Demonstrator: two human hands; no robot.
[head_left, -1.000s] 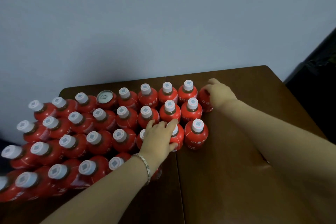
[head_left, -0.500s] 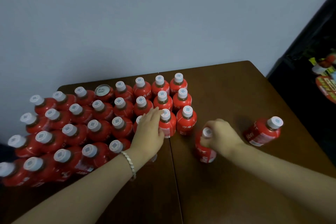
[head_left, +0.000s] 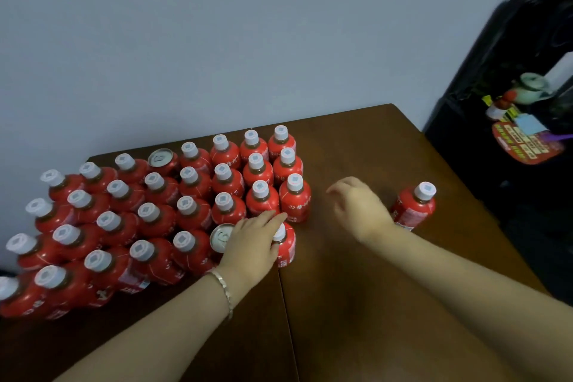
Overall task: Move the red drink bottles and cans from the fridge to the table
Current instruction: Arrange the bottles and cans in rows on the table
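On the table, the left hand lays almost straight fingers on the nearest bottle, beside a can. The right hand, blurred, hangs loosely curled, empty. Its wrist could knock the lone bottle just right of it. A push could topple the packed rows.

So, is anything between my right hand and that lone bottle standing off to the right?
Nothing visible. The lone bottle stands on the table right beside the right hand, by its wrist, apart from the packed bottles on the left.
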